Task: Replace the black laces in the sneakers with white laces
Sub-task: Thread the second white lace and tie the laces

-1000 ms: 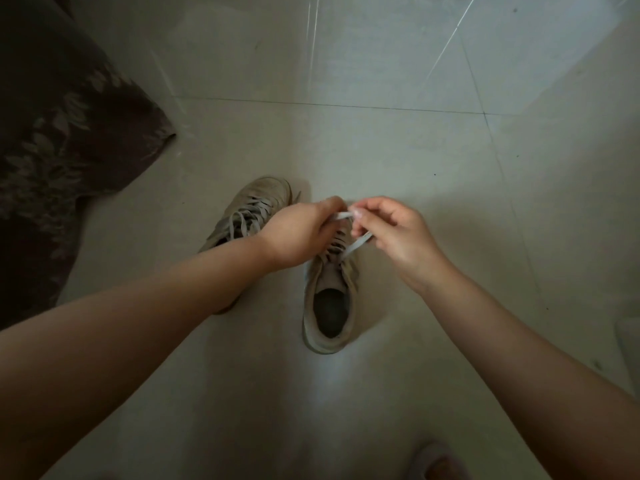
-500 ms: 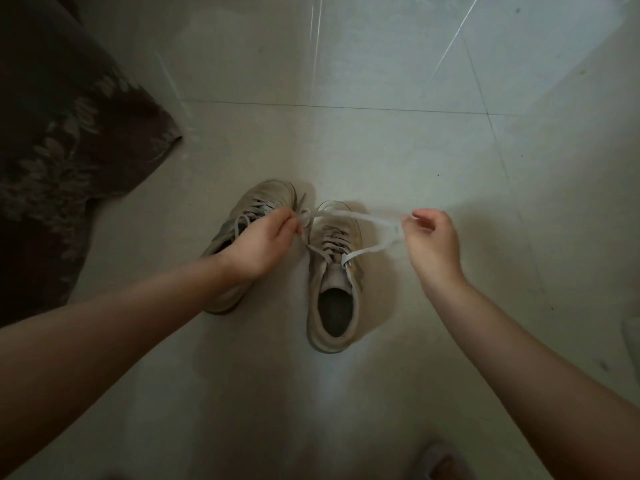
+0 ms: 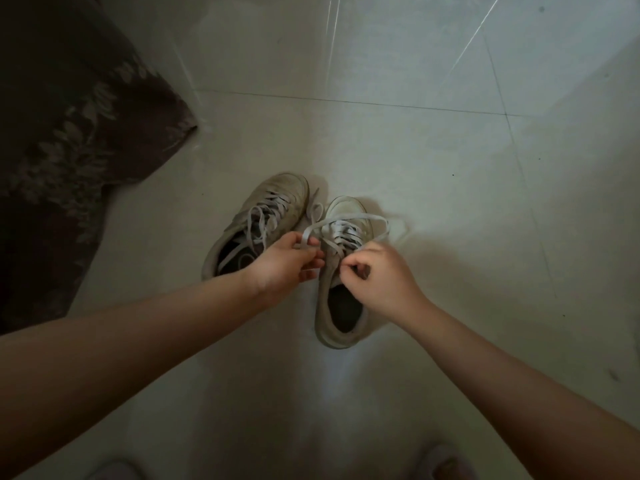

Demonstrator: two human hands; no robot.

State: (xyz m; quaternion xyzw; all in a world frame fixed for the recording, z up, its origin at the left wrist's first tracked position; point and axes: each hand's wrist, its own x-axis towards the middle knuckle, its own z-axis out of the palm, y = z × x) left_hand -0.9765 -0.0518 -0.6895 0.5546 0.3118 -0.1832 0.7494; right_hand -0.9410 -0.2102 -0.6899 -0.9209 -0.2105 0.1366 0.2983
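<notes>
On the pale tiled floor (image 3: 398, 161) my left hand (image 3: 282, 265) pinches the white flat lace (image 3: 346, 219) and my right hand (image 3: 377, 275) grips its other end over the right beige sneaker (image 3: 341, 306); I would keep both ends evenly taut.

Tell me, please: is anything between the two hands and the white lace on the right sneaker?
Nothing visible is. The left hand pinches the white lace directly, and the lace loops over the right sneaker toward the right hand, whose curled fingers seem to hold the other end. The left sneaker stands beside, apart.
</notes>
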